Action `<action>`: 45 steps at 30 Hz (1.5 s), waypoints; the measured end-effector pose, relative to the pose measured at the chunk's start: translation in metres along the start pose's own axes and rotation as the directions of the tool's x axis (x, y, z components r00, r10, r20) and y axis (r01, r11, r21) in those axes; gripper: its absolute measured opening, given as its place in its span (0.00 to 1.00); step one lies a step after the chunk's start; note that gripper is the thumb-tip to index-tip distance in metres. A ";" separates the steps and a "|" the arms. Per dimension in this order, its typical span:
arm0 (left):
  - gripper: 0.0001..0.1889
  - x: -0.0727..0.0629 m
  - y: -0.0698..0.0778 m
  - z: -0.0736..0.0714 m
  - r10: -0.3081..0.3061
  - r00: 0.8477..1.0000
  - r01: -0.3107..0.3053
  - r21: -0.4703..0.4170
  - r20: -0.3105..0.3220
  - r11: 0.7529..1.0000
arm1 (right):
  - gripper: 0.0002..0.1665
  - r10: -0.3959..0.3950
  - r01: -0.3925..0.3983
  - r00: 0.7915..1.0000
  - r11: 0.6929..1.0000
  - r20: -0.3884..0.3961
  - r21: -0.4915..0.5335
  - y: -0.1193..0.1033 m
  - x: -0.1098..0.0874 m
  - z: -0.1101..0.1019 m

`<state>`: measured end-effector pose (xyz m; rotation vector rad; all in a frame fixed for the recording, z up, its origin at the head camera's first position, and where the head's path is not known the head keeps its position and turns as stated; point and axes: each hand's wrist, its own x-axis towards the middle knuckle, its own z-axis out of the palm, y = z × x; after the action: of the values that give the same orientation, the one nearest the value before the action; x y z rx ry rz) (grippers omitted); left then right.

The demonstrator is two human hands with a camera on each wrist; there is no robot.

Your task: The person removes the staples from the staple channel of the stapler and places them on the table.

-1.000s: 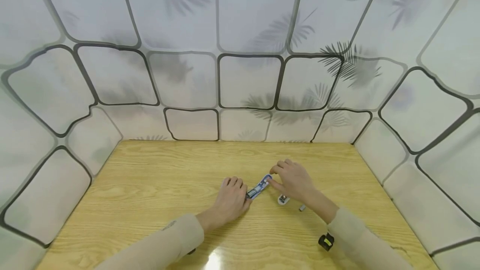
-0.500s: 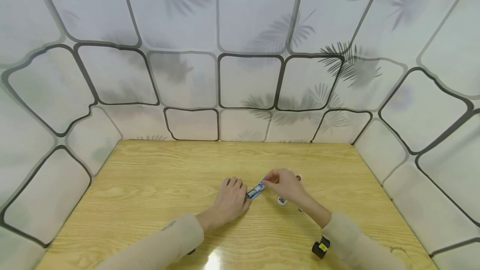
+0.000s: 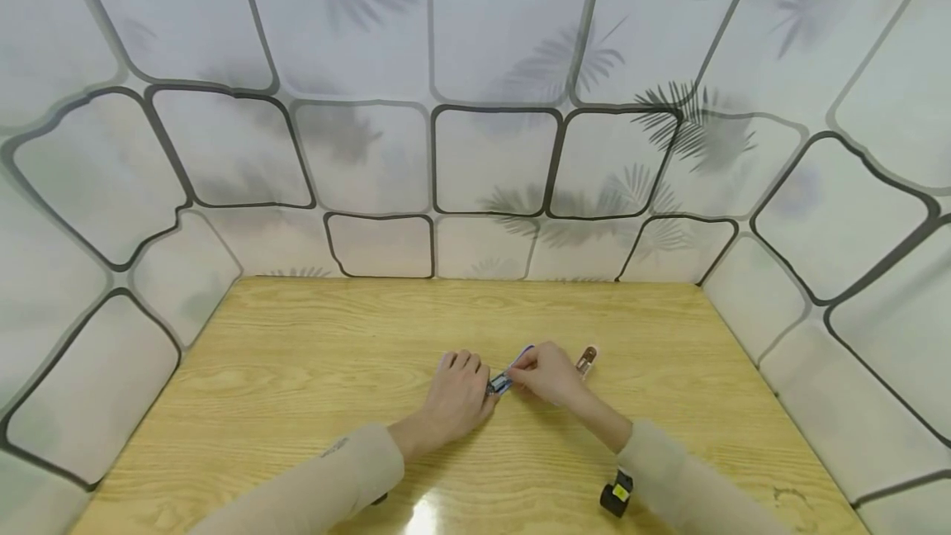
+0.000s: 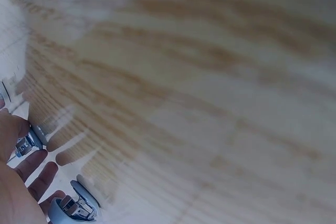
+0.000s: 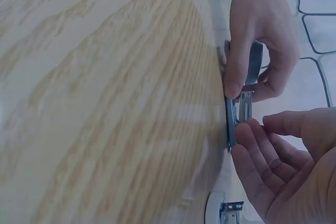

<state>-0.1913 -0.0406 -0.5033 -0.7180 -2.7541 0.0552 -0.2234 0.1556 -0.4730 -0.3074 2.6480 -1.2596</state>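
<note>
A dark printed mark [image 3: 335,447] sat on the left sleeve [image 3: 349,473], too small to read; a yellow label [image 3: 619,492] on the black device [image 3: 613,505] beneath the right sleeve [image 3: 691,477] was equally illegible.

The opened blue stapler [image 3: 499,385] lay aslant on the bench [image 3: 357,329], between the two hands. The left hand [image 3: 459,390] gripped its near end, fingers bent over it. The right hand [image 3: 550,374] had thumb and fingertips drawn together, pinching at its middle.

From the right wrist, more came through: the stapler's shiny metal channel [image 5: 245,106], meeting the right fingertips, and a dark, rounded plate [image 5: 255,62] standing up between the left thumb and fingers. A pale, rounded case [image 5: 212,208] with metal inside showed near the lower edge. The left wrist camera caught a grey-blue piece [image 4: 86,195] with metal parts beside some fingers; which stapler it belonged to could not be told.

Overhead, a second, brownish stapler [image 3: 587,360] lay partly hidden behind the right hand. The bench had yellowish wood grain; the wall covering [image 3: 490,159] bore dark rounded outlines and feathery leaves.
</note>
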 end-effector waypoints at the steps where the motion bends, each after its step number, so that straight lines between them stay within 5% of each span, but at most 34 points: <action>1: 0.18 0.000 0.000 0.000 0.001 1.000 -0.001 -0.001 0.000 1.000 | 0.07 -0.001 0.001 1.000 1.000 0.000 -0.002 -0.001 0.000 0.001; 19: 0.18 0.000 0.000 0.003 0.007 1.000 -0.007 0.027 0.001 1.000 | 0.07 -0.005 0.005 1.000 0.998 -0.007 -0.059 -0.003 0.002 0.015; 37: 0.18 -0.002 0.000 0.004 0.019 1.000 -0.018 0.025 -0.007 1.000 | 0.06 0.053 -0.061 0.996 0.992 0.074 0.109 -0.001 0.002 0.014; 45: 0.18 -0.001 0.000 0.004 0.012 1.000 -0.012 0.028 -0.016 1.000 | 0.10 0.023 -0.029 0.999 0.990 0.043 0.137 0.001 -0.002 0.001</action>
<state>-0.1917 -0.0413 -0.5073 -0.7247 -2.7280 0.0897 -0.2210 0.1564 -0.4742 -0.2732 2.5064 -1.4038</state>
